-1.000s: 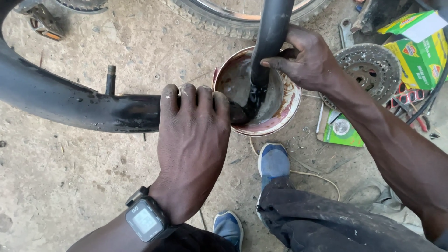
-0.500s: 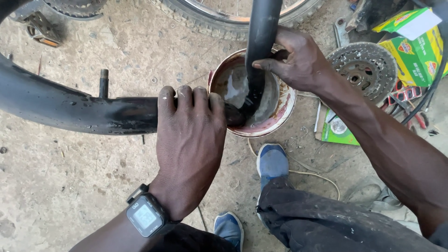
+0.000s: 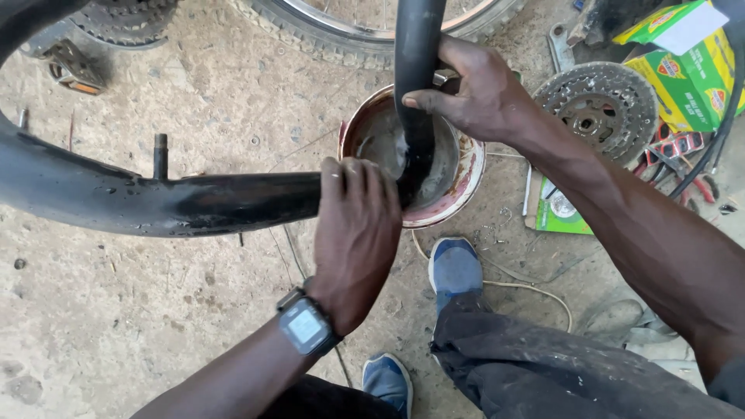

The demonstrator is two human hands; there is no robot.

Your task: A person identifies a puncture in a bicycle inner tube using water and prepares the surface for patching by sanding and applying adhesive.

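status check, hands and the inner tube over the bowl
Left hand gripping inner tube beside the bowl. Right hand gripping the tube's upright run. Bend dipped into the bowl's water. Nothing blocking; valve stem points up.

I'm looking at a bike repair workshop, ground level: knobby black tyre w/ rim (image 3: 326, 35), toothed grey steel cassette sprocket (image 3: 597, 109), bare dusty concrete floor (image 3: 116, 310).
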